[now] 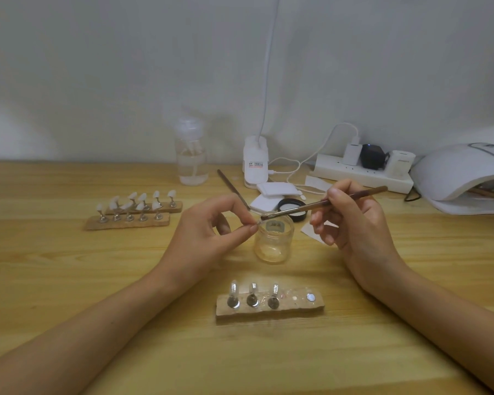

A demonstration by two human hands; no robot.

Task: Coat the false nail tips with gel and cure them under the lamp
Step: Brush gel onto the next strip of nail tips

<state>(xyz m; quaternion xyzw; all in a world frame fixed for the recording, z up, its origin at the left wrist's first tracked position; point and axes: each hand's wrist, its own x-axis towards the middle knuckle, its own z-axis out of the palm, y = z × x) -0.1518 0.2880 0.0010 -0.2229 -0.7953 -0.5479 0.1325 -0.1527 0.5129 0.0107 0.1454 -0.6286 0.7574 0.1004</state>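
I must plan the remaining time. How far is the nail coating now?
Near stand: three tips look glossy, perhaps coated; two places empty. In hand: left hand pinches one tip above the open jar; right hand brings the brush. Left: ten matte white tips on far stands; lamp curing.

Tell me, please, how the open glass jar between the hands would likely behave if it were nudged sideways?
The glass jar looks squat with a wide base, so it would probably slide on the smooth wooden table rather than tip. It seems nearly empty, so likely light and easily shifted. Being glass, it may break if knocked off the edge.
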